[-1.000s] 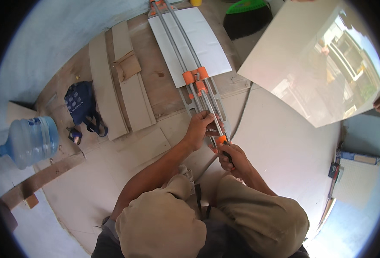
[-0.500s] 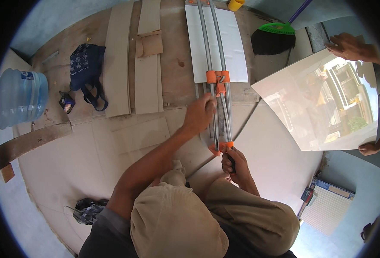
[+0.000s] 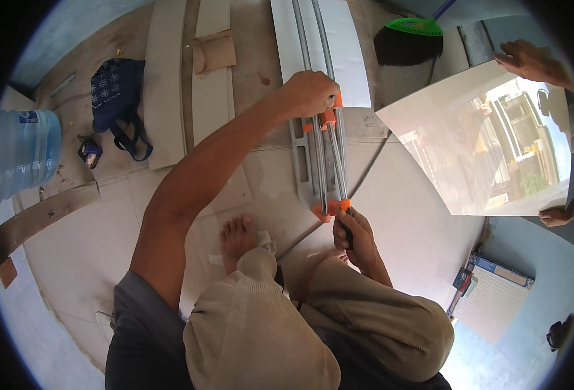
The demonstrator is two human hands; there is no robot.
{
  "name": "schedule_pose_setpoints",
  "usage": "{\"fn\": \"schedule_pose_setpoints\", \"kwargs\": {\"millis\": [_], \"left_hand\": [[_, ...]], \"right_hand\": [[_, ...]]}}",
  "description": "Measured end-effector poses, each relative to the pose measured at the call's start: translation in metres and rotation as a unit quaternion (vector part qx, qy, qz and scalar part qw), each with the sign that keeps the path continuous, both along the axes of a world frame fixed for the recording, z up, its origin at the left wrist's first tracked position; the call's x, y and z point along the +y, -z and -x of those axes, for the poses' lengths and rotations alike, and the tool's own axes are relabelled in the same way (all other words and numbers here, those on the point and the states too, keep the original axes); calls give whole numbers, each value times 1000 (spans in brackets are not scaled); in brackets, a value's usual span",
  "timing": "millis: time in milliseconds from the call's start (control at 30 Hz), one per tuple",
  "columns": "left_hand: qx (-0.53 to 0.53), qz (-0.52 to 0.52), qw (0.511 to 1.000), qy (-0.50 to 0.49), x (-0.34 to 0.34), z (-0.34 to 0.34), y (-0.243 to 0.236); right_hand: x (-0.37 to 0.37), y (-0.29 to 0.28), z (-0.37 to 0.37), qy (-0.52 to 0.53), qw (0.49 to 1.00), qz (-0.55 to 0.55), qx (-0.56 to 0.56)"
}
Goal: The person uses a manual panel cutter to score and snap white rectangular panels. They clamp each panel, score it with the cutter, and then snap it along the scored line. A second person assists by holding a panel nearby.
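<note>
A manual tile cutter [image 3: 304,166] with two metal rails and orange fittings lies lengthwise in front of me. My left hand [image 3: 311,92] is closed at its orange carriage [image 3: 328,119], covering much of it; a small metal part shows by the fingers. Around the black handle [image 3: 348,235] at the cutter's near end, my right hand [image 3: 358,242] is wrapped. A white tile [image 3: 350,55] lies under the far part of the rails. My bare foot [image 3: 238,235] rests on the floor left of the cutter.
At right, another person's hands [image 3: 527,64] hold a large glossy tile [image 3: 475,153]. A broom [image 3: 409,42] lies far right. Long boards [image 3: 166,84] with a brown paper piece [image 3: 214,52], a dark blue bag [image 3: 116,91] and a water bottle [image 3: 24,146] are on the left.
My left hand has moved away from me along the rails, from beside them up to the orange carriage. My right hand stays on the handle. The view has shifted slightly.
</note>
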State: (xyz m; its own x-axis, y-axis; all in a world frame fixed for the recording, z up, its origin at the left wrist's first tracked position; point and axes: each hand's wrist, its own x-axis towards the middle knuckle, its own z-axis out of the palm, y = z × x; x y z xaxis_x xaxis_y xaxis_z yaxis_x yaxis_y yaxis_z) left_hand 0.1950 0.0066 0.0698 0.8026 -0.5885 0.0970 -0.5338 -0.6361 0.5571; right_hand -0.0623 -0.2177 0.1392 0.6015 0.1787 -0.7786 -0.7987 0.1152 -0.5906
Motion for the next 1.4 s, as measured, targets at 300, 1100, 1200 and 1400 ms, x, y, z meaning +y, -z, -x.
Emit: {"fn": "schedule_pose_setpoints", "kwargs": {"millis": [300,1100,1200,1400], "left_hand": [[48,-22,998,32,5,-13,-18],[18,31,997,72,8,-25,-6],[8,31,995,93,3,-25,-5],[24,1,994,102,3,-26,-10]], "right_hand": [[2,-5,-5,-7,1000,14,8],[7,-2,-16,-130,974,184,-40],[8,7,-13,-125,974,186,-35],[12,13,-7,-103,975,188,-60]]}}
